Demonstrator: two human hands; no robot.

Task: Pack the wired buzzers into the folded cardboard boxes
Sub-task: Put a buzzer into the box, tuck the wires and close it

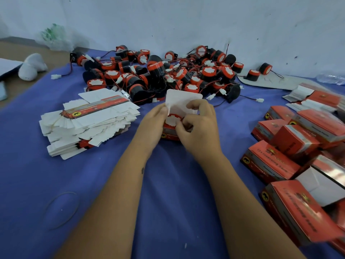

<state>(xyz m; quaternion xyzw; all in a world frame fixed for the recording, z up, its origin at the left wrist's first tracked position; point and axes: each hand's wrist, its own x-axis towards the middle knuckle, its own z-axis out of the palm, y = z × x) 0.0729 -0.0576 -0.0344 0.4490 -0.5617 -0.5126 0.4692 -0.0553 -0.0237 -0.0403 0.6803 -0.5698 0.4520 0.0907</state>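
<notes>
One buzzer (172,120) sits in an open box (169,132) in the middle of the blue surface (168,184). The left hand (155,120) holds the box's side flap; the right hand (197,126) pinches another flap. Packed boxes (291,139) pile up on the right. Many loose buzzers (158,73) and flat boxes (89,120) still wait.

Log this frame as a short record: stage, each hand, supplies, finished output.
stage: buzzer sits in open box, lid flap up
left hand: grips the box side
right hand: pinches at the box opening
supplies: buzzer pile behind; flat box stack at left
output: folded boxes at right
</notes>
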